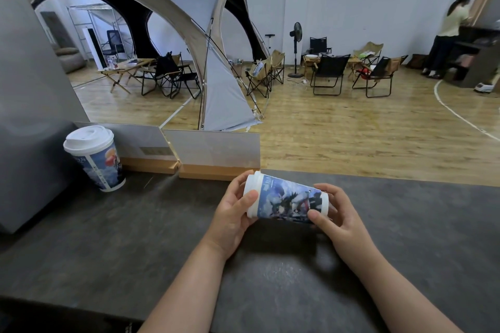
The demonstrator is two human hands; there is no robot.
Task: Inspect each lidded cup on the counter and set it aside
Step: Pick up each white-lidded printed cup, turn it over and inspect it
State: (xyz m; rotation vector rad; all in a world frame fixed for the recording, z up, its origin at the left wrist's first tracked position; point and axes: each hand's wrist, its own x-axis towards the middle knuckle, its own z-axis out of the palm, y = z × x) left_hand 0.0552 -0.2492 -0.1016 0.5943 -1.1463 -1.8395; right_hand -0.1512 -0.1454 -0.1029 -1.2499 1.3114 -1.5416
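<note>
I hold the cup (286, 201) sideways between both hands, lifted off the tabletop (405, 224) to judge by its shadow below. My left hand (232, 213) wraps the white lid (253, 193) end, thumb pressed on the lid rim, fingers curled behind. My right hand (334, 213) pinches the base, thumb in front, fingers behind. I judge the end-to-end grip leaves the printed side free to turn and check. A second cup (94, 158) stands upright well to the left of my left hand, by the grey wall, either set aside or waiting; can't tell which.
</note>
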